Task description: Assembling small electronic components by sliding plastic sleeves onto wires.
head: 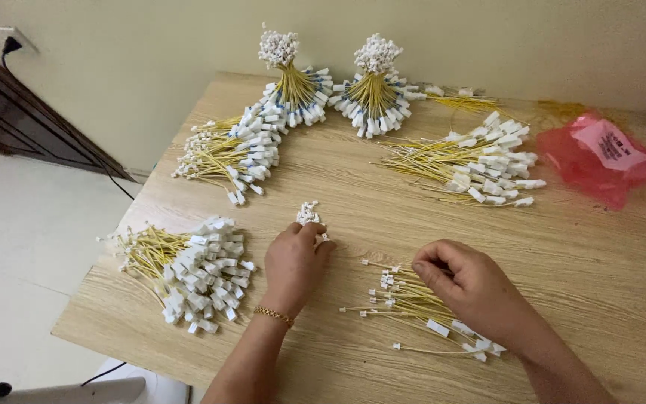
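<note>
Presently the left hand pinches a small cluster of white connectors at its fingertips, just ahead of it on the counter. The right hand rests fingers curled on a loose pile of yellow wires, gripping strands beneath its fingertips. A bound wire bundle lies just left of the left hand.

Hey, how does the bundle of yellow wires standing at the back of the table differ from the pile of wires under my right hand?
The standing bundle is gathered tight at its waist and upright, white ends fanned at top and bottom; the pile under the right hand lies flat and loose on the table. The bundle holds many more wires than the thin pile. No hand touches the bundle; the right hand rests on the pile. Both are yellow wires with white connectors.
</note>
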